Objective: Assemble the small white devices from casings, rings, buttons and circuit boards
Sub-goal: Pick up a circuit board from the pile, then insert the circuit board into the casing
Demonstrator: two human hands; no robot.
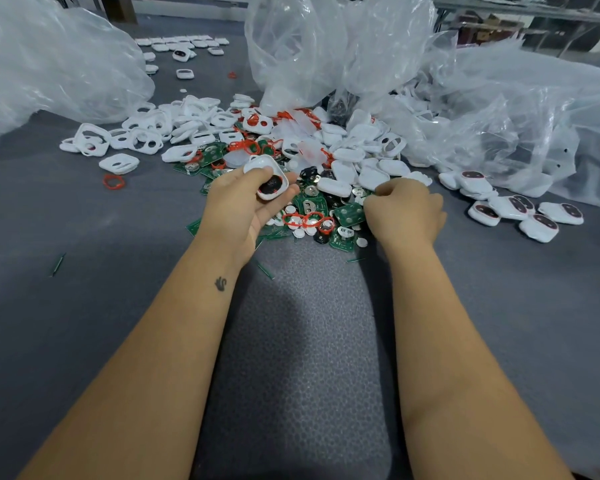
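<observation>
— What has the left hand (246,199) got?

— A white casing (266,178), thumb curled over its top edge, fingers cupped underneath. The open side faces up, with a dark round part seated inside.

— And the right hand (404,211)?

— Knuckles up, fingers curled down into the near edge of the parts heap (291,161). Whether it pinches anything I cannot tell — the fingertips are hidden.

— What lies beside those fingers?

— A green circuit board (350,213), just left of the right hand. Left of that, red rings (305,220) lie looped over small white buttons (300,233), between the two hands.

— The rest of the heap?

— Behind the hands: closed white shells, open casing frames, more boards and rings, all jumbled. Frames spill off the heap's left side, and one red ring (113,181) lies alone past them on the grey mat (84,306).

— Anything finished?

— Right of the heap, a cluster of assembled devices (520,213), white with dark oval faces. Clear plastic bags (343,46) rise behind the heap, and another bag (49,64) sits to its far left.
</observation>
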